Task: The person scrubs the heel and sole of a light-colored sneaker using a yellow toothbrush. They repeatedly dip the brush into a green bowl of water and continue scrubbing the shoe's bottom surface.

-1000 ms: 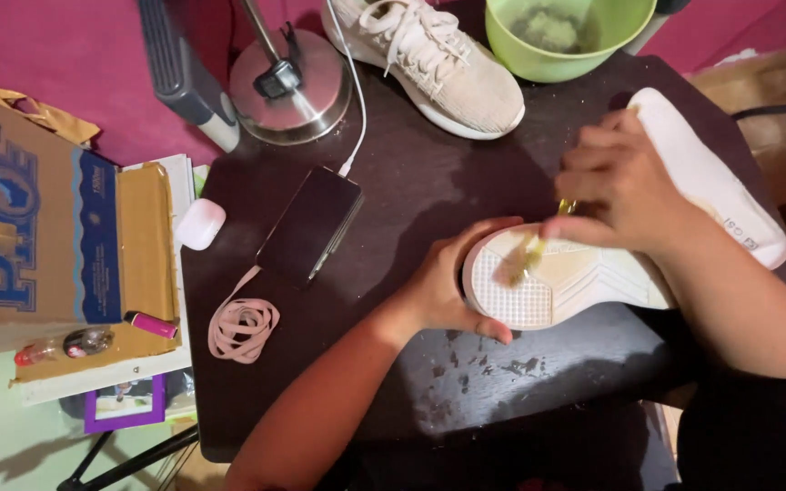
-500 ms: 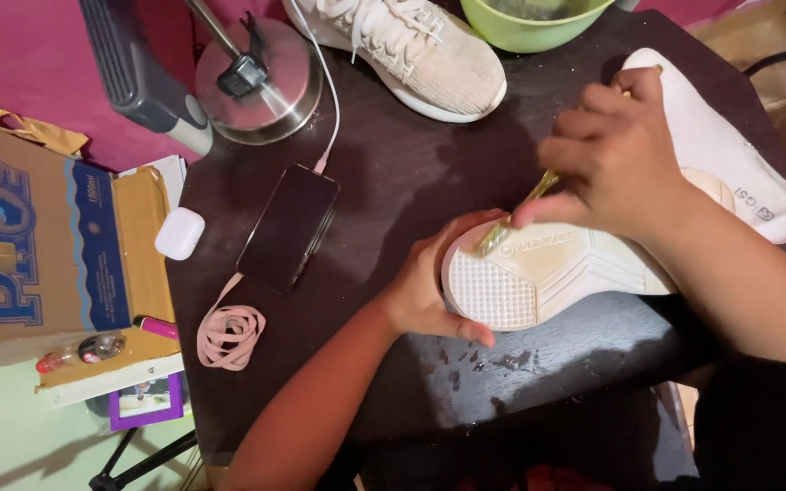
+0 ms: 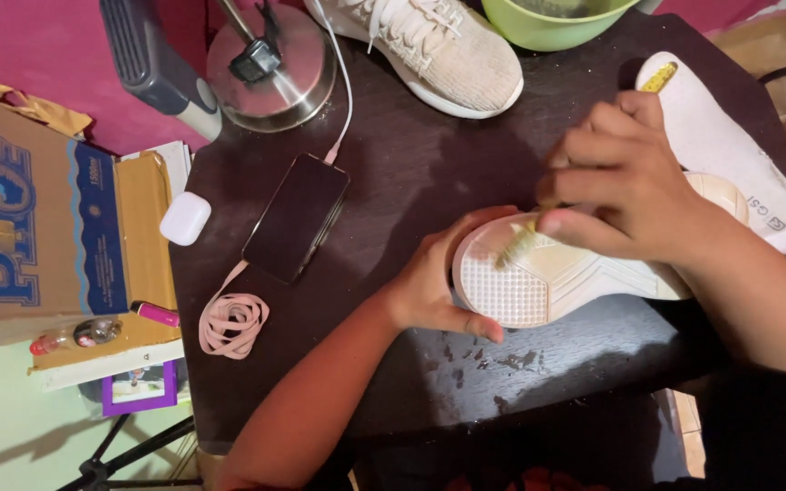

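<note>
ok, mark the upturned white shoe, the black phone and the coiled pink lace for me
upturned white shoe (image 3: 539, 282): head view, on the textured sole near the toe.
black phone (image 3: 296, 216): head view, middle of the dark screen.
coiled pink lace (image 3: 232, 324): head view, on the coil's loops by the table's edge.

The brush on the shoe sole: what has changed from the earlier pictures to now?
The right hand has drawn the small brush a little along the sole of the upturned shoe. The left hand still grips the shoe's toe end. The phone and the second shoe have stayed on the table.
</note>
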